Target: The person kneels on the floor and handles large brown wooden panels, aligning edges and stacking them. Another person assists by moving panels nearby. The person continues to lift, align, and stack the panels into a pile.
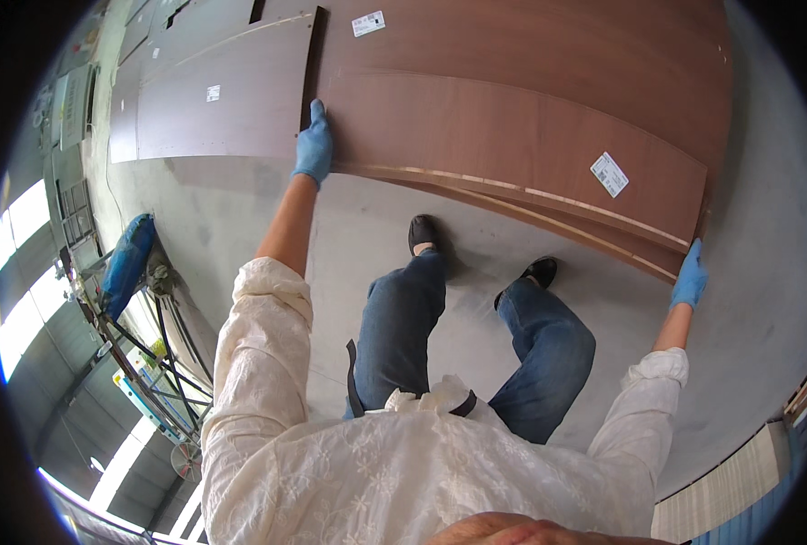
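A long reddish-brown board [503,136] with a white label near its right end lies over another brown board [622,254], whose near edge shows below it. My left hand [313,148], in a blue glove, grips the board's left end, thumb on top and the other fingers mostly hidden. At the near right corner my right hand [690,280], also gloved in blue, holds the board's end. Its fingers are partly hidden by the edge. Beyond them spreads a larger brown board [549,41], also labelled.
Greyish-brown panels [222,109] lie at the upper left beside my left hand. Under my feet is a grey concrete floor [358,227]. A metal frame [172,372] and a blue wrapped bundle [128,263] stand at the left. Pale sheeting [722,486] is at the lower right.
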Action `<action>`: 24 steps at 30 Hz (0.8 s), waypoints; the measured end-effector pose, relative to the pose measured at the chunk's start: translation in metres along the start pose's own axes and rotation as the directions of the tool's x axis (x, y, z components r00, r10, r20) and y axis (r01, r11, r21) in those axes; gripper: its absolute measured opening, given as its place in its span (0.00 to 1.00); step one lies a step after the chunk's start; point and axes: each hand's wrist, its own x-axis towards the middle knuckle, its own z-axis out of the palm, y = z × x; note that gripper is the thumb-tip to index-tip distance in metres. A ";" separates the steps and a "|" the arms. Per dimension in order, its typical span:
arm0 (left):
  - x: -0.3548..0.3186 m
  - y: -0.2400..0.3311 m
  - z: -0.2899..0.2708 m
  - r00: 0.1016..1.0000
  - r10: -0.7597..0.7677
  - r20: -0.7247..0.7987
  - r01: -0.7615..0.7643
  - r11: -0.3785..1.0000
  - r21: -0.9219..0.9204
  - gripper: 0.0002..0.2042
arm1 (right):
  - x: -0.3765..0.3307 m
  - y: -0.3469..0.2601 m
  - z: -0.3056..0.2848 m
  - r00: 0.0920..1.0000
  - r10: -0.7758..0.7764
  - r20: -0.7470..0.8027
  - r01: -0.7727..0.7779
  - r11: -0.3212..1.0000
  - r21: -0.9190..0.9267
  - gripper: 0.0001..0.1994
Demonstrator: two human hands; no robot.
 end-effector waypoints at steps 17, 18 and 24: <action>-0.044 -0.025 -0.024 0.840 0.518 -0.163 -0.302 0.696 0.651 0.19 | -0.061 -0.029 -0.040 0.860 -0.289 -0.420 0.045 0.863 -0.503 0.27; -0.045 -0.032 -0.019 0.777 0.588 -0.223 -0.286 0.646 0.708 0.19 | -0.057 -0.030 -0.045 0.833 -0.396 -0.385 0.240 0.887 -0.393 0.28; -0.086 -0.011 -0.064 0.790 0.397 -0.466 -0.599 0.660 -0.453 0.29 | -0.001 -0.049 0.037 0.592 -0.756 -0.281 0.656 0.654 -0.376 0.34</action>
